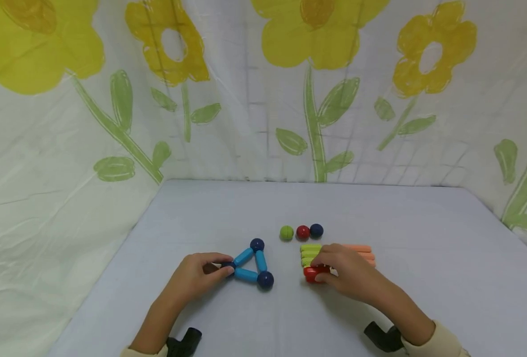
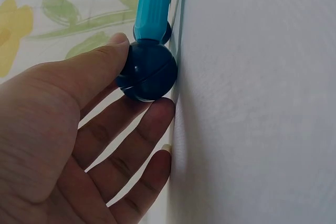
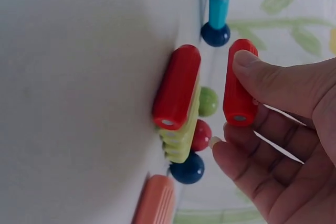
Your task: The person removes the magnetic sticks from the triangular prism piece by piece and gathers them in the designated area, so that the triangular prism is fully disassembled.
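My left hand (image 1: 196, 277) pinches a dark blue ball (image 2: 149, 72) between thumb and fingers. That ball is the left corner of a flat triangle of light blue rods (image 1: 246, 275), whose other corners are a far dark blue ball (image 1: 257, 245) and a near one (image 1: 265, 280). My right hand (image 1: 348, 272) pinches a red rod (image 3: 237, 93), raised off the table. A second red rod (image 3: 177, 87) lies just beneath it, beside yellow-green rods (image 1: 309, 252). Behind the right hand, orange rods (image 1: 364, 249) are partly hidden.
Beyond the rods, a green ball (image 1: 287, 233), a red ball (image 1: 302, 232) and another dark blue ball (image 1: 316, 230) stand in a row. All lie on a white table (image 1: 201, 213). A flower-printed curtain (image 1: 236, 129) hangs along its back and sides.
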{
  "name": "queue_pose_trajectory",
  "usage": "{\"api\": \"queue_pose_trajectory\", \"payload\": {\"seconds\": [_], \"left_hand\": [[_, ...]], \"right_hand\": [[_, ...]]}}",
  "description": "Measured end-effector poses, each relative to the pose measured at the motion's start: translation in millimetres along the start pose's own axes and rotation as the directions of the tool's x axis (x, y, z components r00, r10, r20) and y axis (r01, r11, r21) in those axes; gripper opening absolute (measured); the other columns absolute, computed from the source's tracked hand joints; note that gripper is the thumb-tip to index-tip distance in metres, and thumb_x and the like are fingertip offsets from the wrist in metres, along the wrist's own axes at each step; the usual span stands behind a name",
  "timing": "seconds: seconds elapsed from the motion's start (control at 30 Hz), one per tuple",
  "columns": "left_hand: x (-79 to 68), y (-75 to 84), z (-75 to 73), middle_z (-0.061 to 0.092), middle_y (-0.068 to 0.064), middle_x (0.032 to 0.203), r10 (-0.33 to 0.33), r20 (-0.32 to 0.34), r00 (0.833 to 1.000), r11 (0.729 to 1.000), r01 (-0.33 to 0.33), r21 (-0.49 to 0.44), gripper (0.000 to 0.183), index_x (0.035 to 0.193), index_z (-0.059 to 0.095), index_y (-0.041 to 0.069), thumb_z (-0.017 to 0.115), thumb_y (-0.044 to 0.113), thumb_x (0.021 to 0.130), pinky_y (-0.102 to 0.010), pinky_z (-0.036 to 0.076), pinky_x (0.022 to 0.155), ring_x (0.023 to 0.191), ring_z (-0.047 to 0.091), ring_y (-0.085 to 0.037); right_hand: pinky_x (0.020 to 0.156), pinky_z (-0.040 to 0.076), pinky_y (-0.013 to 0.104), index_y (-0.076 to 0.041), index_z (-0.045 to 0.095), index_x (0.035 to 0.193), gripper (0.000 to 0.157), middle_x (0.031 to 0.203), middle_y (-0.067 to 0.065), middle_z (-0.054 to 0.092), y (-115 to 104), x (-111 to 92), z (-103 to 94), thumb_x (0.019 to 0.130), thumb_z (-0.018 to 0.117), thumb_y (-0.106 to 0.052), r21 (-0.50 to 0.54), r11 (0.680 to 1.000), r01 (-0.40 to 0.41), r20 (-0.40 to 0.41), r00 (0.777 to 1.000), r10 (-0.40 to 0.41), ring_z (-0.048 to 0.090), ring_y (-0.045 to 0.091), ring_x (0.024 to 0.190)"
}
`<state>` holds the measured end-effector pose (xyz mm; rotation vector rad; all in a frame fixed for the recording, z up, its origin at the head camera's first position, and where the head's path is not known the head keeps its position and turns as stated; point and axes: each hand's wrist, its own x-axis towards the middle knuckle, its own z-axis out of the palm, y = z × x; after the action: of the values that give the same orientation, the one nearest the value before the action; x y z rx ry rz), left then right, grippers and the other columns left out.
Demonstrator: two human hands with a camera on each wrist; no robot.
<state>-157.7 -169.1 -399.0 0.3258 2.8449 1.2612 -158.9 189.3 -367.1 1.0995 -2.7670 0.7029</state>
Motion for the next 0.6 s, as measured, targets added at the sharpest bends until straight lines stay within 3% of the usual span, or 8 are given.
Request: {"api": "queue_pose_trajectory", "payload": {"seconds": [0.17, 0.6], "left_hand": [[0.7, -0.5, -1.2, 0.074, 0.001, 0.106, 0.015, 0.000, 1.000, 1.000, -0.015, -0.009, 0.023, 0.110, 0.077, 0.019, 0.078, 0.028, 0.089, -0.028, 0.056, 0.072, 0.081, 0.068, -0.007], [-0.2, 0.5, -0.9, 0.074, 0.001, 0.107, 0.017, 0.003, 1.000, 1.000, -0.017, -0.016, 0.024, 0.110, 0.077, 0.018, 0.078, 0.030, 0.089, -0.030, 0.057, 0.074, 0.083, 0.069, -0.008]], "right_hand": [[0.074, 0.051, 0.027, -0.020, 0.075, 0.098, 0.021, 0.090, -0.018, 0.060, 1, -8, 0.3, 0.081, 0.084, -0.011, -0.044, 0.999, -0.028, 0.037, 0.999, 0.030, 0.053, 0.005, 0.084], [0.068, 0.050, 0.023, -0.018, 0.075, 0.092, 0.018, 0.087, -0.016, 0.059, -2, -14, 11.8, 0.079, 0.086, -0.014, -0.061, 0.998, -0.012, 0.063, 0.998, 0.015, 0.049, 0.003, 0.080]]}}
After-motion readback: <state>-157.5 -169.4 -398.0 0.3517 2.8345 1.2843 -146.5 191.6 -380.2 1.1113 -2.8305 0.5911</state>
